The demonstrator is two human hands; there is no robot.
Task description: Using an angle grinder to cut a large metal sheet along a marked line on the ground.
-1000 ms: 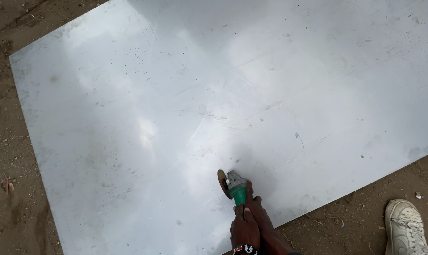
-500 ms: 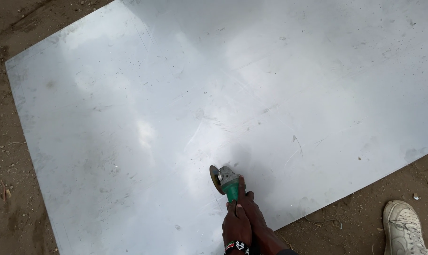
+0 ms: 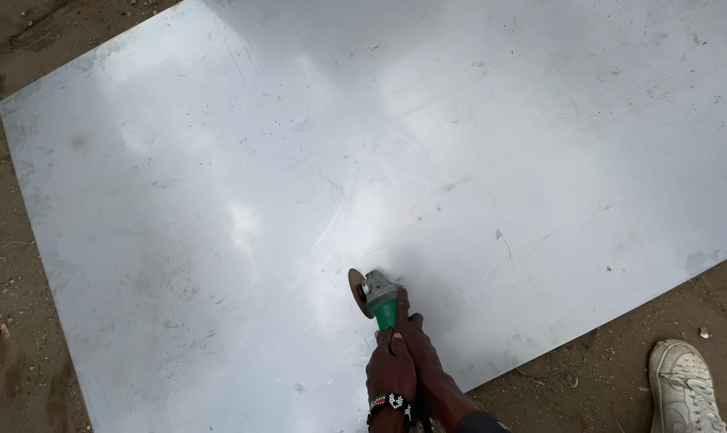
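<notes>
Presently: grinder disc set to the sheet near its close edge, little of the run visibly done.

Bare brown dirt ground (image 3: 11, 321) borders the left side, carrying the large flat silver-grey metal sheet (image 3: 219, 200), which lies scuffed and faintly scratched across most of the view. Left hand (image 3: 390, 371), with a beaded band at the wrist, has its fingers wrapped tight around the rear body of the green-bodied angle grinder with a round brownish disc (image 3: 373, 294); right hand (image 3: 418, 345) is likewise clamped on it, one finger laid forward along the housing. Disc stands on edge against the sheet, a short way in from the near border. No finished kerf can be made out behind or ahead of the disc, so judged early, with nearly the whole sheet left. White worn sports shoe (image 3: 684, 389) rests on the dirt at far right.
</notes>
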